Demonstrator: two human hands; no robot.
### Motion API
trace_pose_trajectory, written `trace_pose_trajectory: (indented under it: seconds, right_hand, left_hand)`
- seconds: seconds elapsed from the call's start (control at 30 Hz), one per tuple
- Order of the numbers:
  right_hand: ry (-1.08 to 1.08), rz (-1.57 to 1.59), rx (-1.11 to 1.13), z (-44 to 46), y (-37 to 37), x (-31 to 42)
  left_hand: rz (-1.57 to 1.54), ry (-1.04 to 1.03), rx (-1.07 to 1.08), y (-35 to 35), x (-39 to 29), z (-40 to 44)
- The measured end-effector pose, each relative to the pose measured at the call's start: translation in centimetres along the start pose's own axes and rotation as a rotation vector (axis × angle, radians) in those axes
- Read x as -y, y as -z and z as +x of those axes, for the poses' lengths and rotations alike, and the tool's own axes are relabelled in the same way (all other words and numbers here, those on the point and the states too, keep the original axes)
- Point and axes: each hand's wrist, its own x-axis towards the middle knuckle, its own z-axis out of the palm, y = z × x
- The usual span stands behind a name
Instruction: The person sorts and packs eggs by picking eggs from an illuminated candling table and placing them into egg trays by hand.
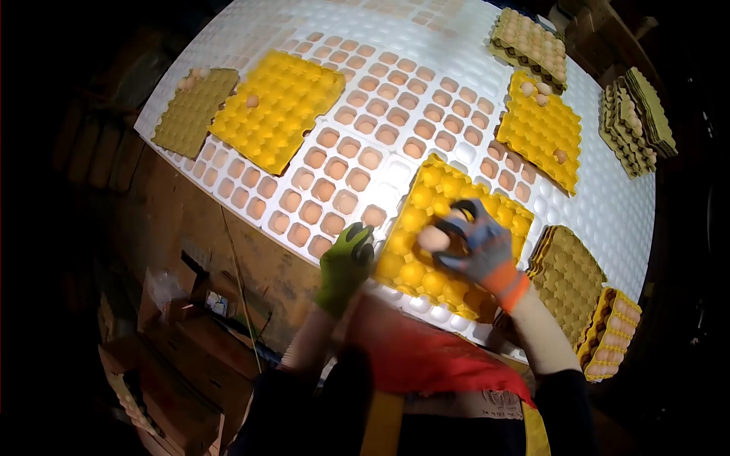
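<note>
My left hand (347, 267), in a green and black glove, is at the front edge of the white egg trays (389, 178), close to the egg-filled cells. Its fingers curl down, and what they hold, if anything, is hidden. My right hand (479, 247), in a grey-blue glove with an orange cuff, is over the yellow egg tray (428, 205) in front of me. Its fingers are bent round eggs; one egg (434, 239) shows at the fingertips. Motion blurs this hand a little. Many eggs sit in the white cells to the left and beyond.
Another yellow tray (277, 106) bears one egg at the left, beside a grey-green tray (190, 121). At the right are a yellow tray (536, 129), stacked trays (566, 273) and a filled tray stack (610, 334). Cardboard boxes (167, 380) stand below left.
</note>
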Motion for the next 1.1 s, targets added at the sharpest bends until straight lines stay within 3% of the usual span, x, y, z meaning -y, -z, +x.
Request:
trace_pose_trajectory:
  seconds: [0.17,0.2,0.23,0.3,0.37,0.4,0.43,0.5,0.57,0.63,0.73,0.77,0.83,0.87,0.9,0.93,0.97,1.03,1.1]
  right_hand:
    - [0.103,-0.566,0.300,12.5,-13.8,-0.1]
    - [0.119,-0.595,0.508,13.9,-13.4,0.0]
    - [0.123,-0.598,0.514,14.6,-12.9,-0.3]
    - [0.023,-0.275,0.481,15.7,-11.5,-2.0]
    - [-0.089,-0.300,0.655,16.9,-11.3,-2.3]
    - [-0.097,-0.252,0.632,16.9,-10.5,-2.2]
    - [-0.094,-0.209,0.601,17.2,-10.0,-2.3]
    - [-0.120,0.120,0.258,16.2,-9.6,-4.3]
    - [-0.324,0.630,0.060,14.8,-7.9,-6.4]
    - [-0.538,0.789,-0.118,11.9,-5.1,-8.4]
    - [-0.802,1.479,-0.422,5.9,-3.7,-15.6]
    - [-0.670,1.386,-0.485,4.5,-4.3,-17.5]
    - [-0.689,1.178,-0.486,5.2,-3.0,-15.5]
    - [-0.660,1.002,-0.452,5.8,-4.1,-16.2]
    - [-0.410,0.570,-0.407,6.4,-6.7,-19.2]
    - [-0.581,0.427,-0.247,8.3,-5.1,-15.9]
    - [-0.395,0.115,-0.109,9.3,-6.9,-17.7]
    - [-0.318,-0.232,0.253,10.9,-7.0,-17.8]
    - [-0.481,-0.012,-0.007,10.3,-5.5,-17.1]
  left_hand:
    - [-0.165,0.137,-0.054,0.7,1.5,0.6]
    - [-0.190,0.161,-0.084,1.3,1.6,0.5]
    - [-0.216,0.186,-0.112,1.7,1.9,0.2]
    - [-0.288,0.260,-0.176,1.8,2.1,-0.6]
    - [-1.115,0.958,-0.078,4.4,-0.5,-0.6]
    - [-1.241,1.072,-0.077,4.7,-0.8,-0.5]
    - [-1.260,1.056,-0.077,4.7,-0.6,-0.7]
    - [-1.265,1.032,-0.072,5.0,-0.4,-1.1]
    - [-1.258,1.016,-0.051,5.0,-0.1,-1.2]
    - [-1.237,0.986,-0.014,4.8,0.1,-0.6]
    - [-1.170,0.893,0.087,3.6,0.4,1.7]
    - [-1.117,0.822,0.134,2.4,0.9,3.1]
    - [-0.984,0.617,0.221,0.8,-0.2,8.2]
    - [-1.013,0.691,0.298,1.3,-2.5,10.5]
    - [-1.082,0.722,0.348,0.5,-4.3,13.2]
    - [-1.081,0.609,0.368,-1.7,-4.0,14.9]
    - [-1.082,0.496,0.381,-3.9,-3.7,16.7]
    - [-1.052,0.323,0.419,-7.4,-4.2,19.6]
    - [-0.993,0.188,0.451,-9.6,-4.4,20.8]
